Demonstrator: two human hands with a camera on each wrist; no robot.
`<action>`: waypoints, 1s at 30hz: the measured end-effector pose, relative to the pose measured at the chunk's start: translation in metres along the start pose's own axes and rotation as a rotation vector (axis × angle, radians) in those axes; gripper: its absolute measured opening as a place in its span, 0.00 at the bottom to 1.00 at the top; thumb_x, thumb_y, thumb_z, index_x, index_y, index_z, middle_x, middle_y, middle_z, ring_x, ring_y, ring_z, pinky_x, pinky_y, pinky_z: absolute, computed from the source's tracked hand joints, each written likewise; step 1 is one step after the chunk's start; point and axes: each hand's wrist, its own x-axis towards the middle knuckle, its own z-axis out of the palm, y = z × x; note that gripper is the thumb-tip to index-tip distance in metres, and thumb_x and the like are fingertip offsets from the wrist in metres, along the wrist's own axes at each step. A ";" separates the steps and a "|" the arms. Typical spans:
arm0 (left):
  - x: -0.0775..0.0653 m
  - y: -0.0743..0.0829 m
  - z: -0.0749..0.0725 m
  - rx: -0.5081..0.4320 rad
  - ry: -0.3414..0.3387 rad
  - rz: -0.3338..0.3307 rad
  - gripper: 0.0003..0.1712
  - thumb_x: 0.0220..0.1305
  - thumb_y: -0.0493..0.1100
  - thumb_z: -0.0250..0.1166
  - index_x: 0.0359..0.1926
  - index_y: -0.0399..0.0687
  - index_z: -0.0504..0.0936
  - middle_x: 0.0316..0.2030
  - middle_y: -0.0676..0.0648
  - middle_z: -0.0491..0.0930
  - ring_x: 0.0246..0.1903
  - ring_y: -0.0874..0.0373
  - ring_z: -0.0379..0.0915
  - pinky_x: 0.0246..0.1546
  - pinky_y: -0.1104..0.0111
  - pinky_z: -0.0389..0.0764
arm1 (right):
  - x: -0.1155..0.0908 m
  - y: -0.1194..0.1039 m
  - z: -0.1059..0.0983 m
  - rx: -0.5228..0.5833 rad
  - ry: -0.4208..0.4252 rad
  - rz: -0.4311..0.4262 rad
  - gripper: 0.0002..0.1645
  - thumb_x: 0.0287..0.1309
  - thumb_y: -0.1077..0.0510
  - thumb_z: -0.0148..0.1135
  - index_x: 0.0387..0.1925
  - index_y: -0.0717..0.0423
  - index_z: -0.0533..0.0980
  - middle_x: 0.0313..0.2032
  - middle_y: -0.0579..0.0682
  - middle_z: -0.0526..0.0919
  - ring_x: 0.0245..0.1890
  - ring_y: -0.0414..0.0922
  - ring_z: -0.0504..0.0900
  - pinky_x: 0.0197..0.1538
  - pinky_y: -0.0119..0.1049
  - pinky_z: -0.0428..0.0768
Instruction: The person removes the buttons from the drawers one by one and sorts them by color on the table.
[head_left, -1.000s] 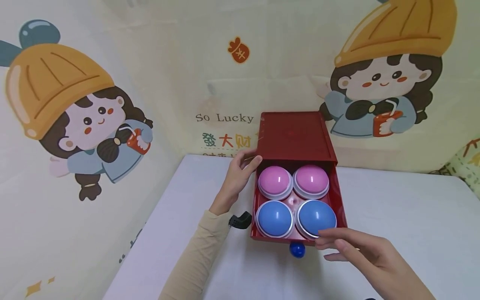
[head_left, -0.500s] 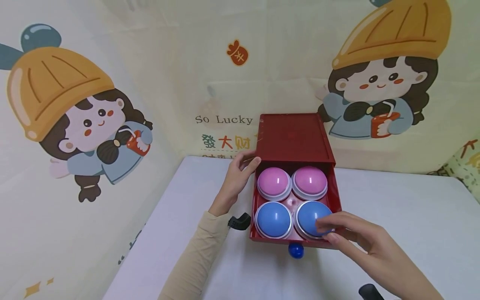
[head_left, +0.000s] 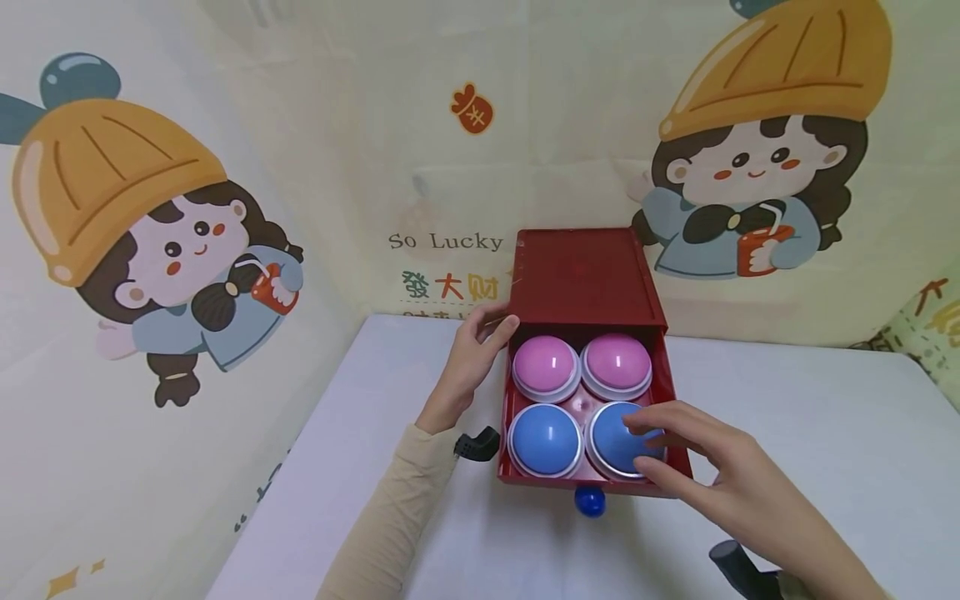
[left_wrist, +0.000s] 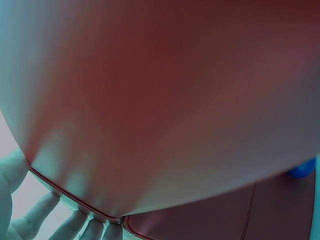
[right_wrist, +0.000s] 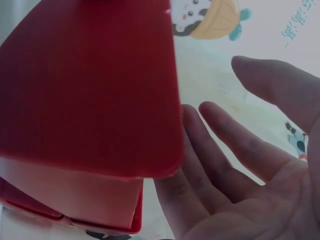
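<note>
A red box point(head_left: 588, 279) stands on the white table, its red drawer point(head_left: 682, 467) pulled out toward me. Inside lie two pink dome push buttons, left point(head_left: 544, 367) and right point(head_left: 617, 365), with white bases. In front of them sit two blue dome push buttons, left point(head_left: 546, 439) and right point(head_left: 615, 442). My left hand point(head_left: 472, 358) rests along the box's left side, thumb by its front edge. My right hand point(head_left: 705, 458) is over the right blue button, partly hiding it; thumb and fingers stand apart. The right wrist view shows those fingers point(right_wrist: 220, 175) extended, holding nothing.
A blue knob point(head_left: 590, 502) sticks out of the drawer's front. Behind the box hangs a cream cloth point(head_left: 420, 125) printed with cartoon figures. White tabletop point(head_left: 810, 417) stretches to the right. Black wrist gear point(head_left: 477, 444) shows at the left wrist.
My right hand has moved from the drawer's front right corner, up and over the right blue button. The left hand stays at the box's side. The view has shifted slightly.
</note>
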 end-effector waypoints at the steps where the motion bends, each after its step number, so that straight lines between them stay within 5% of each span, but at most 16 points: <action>1: 0.000 0.000 0.000 -0.001 0.000 0.003 0.27 0.64 0.48 0.58 0.60 0.43 0.66 0.56 0.44 0.69 0.58 0.51 0.64 0.53 0.67 0.73 | 0.001 0.000 0.000 -0.007 -0.002 -0.002 0.23 0.49 0.52 0.69 0.49 0.39 0.75 0.46 0.37 0.75 0.46 0.42 0.75 0.38 0.37 0.82; 30: 0.000 -0.001 0.000 0.008 0.017 -0.008 0.26 0.63 0.49 0.59 0.60 0.44 0.67 0.55 0.45 0.69 0.58 0.52 0.65 0.53 0.67 0.73 | 0.023 0.009 0.004 -0.176 -0.104 0.021 0.34 0.36 0.49 0.77 0.50 0.43 0.74 0.51 0.50 0.72 0.48 0.55 0.75 0.34 0.43 0.83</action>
